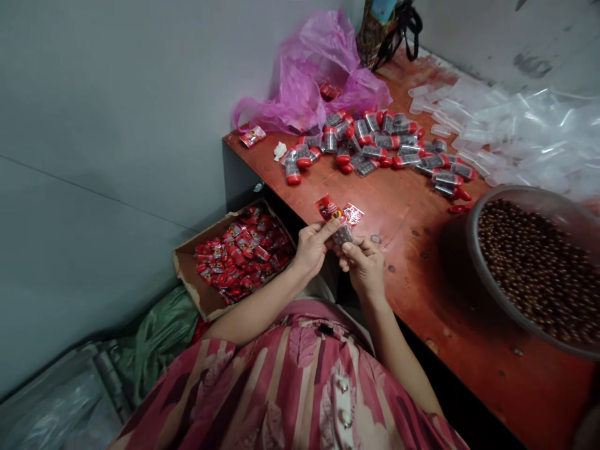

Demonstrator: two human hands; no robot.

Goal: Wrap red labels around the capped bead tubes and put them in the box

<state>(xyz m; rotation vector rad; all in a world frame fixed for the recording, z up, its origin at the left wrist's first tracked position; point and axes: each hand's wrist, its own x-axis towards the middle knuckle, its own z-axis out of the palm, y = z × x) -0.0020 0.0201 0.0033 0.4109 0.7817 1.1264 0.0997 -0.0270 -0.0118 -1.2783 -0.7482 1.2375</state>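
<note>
Close to the table's front edge, my left hand (311, 250) pinches a red printed plastic wrapper (327, 205) between thumb and fingers. My right hand (366, 267) grips a small clear tube (344, 235) filled with dark balls. The two hands meet, and the wrapper lies against the tube's upper end; whether it is around the tube is hidden by my fingers. Another shiny red-and-clear wrapper (353, 214) shows just beyond my fingertips. Farther back lie several filled tubes with red caps (362, 132).
A cardboard box (187, 265) of red-wrapped pieces stands low at left. On the red table (435, 262) are a tub (474, 250) of brown balls, a heap of clear empty tubes (520, 137) and a pink plastic bag (309, 62). A wall rises at left.
</note>
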